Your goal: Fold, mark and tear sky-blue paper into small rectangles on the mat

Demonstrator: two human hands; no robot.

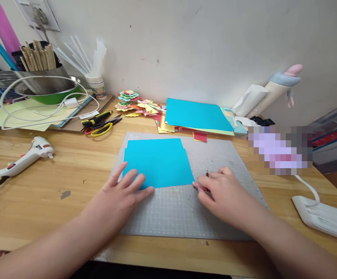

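Both near corners of the blue paper have company: it lies on the mat, longer side seemingly left to right, left hand spread over one corner, right hand pinching a slim red tool by the other.

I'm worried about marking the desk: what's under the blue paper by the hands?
A grey gridded cutting mat shows around the blue paper, which the left hand touches. Whatever lies beneath the paper's middle is covered and can't be seen.
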